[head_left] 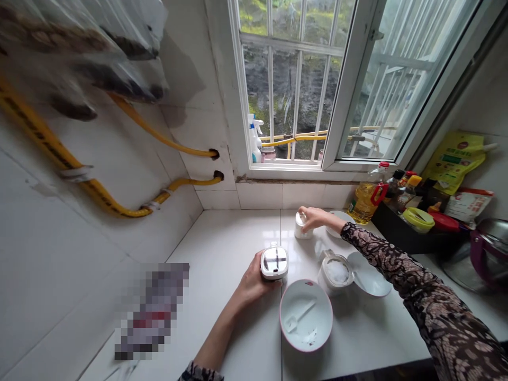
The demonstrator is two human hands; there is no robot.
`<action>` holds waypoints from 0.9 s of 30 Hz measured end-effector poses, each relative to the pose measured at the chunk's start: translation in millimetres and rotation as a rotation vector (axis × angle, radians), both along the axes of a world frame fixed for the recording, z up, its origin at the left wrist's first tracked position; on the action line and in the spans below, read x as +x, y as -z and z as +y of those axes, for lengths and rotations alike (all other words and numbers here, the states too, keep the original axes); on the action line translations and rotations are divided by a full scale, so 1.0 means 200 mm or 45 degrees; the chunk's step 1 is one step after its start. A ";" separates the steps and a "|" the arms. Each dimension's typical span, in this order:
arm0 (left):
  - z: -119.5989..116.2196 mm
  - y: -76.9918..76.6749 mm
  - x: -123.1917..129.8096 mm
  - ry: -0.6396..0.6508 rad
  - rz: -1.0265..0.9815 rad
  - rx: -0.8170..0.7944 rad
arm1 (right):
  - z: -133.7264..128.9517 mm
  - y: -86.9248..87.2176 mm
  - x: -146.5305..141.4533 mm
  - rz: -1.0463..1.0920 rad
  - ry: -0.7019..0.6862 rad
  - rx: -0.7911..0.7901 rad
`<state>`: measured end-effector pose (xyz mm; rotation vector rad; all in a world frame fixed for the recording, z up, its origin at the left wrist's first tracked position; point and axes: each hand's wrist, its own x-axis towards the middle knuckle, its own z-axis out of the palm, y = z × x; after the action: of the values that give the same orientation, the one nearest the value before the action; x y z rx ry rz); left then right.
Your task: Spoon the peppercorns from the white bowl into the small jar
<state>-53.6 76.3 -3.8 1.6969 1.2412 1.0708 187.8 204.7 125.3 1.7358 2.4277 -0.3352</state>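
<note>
My left hand [254, 280] is wrapped round a white seasoning jar [274, 262] with a lid on top, held at the middle of the counter. Farther back, my right hand [311, 218] grips a second white jar [304, 230] by its upper part. Between my arms stands an uncovered jar [336, 271] filled with white grains. In front of it is a white bowl [306, 338] with a pink rim; a small white spoon [301, 316] and dark specks lie inside. Another white bowl [375, 283] sits partly under my right forearm, and a white dish [338, 217] is behind my right wrist.
An oil bottle [363, 200] stands at the back right beside a black box [397, 230] of sauce bottles and tubs. A lidded pot [490, 243] is at the right edge. Yellow hoses [99, 196] run along the left wall. A blurred-out item [154, 312] lies at the left.
</note>
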 end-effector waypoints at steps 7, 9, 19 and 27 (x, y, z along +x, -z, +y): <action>0.00 0.01 0.00 -0.014 0.041 0.002 | -0.05 0.00 0.18 0.013 0.049 0.013; 0.00 0.00 0.00 -0.016 0.045 0.003 | -0.05 0.00 0.20 0.008 0.056 -0.007; 0.00 -0.02 -0.02 -0.081 0.013 -0.042 | -0.26 -0.14 0.09 0.024 -0.169 0.235; -0.01 -0.05 -0.04 -0.176 -0.012 -0.059 | -0.52 -0.04 -0.13 -0.196 -0.564 -0.555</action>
<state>-61.2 74.0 6.0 1.5883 1.3836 1.1209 161.0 101.1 134.1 0.9826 2.3172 -0.5907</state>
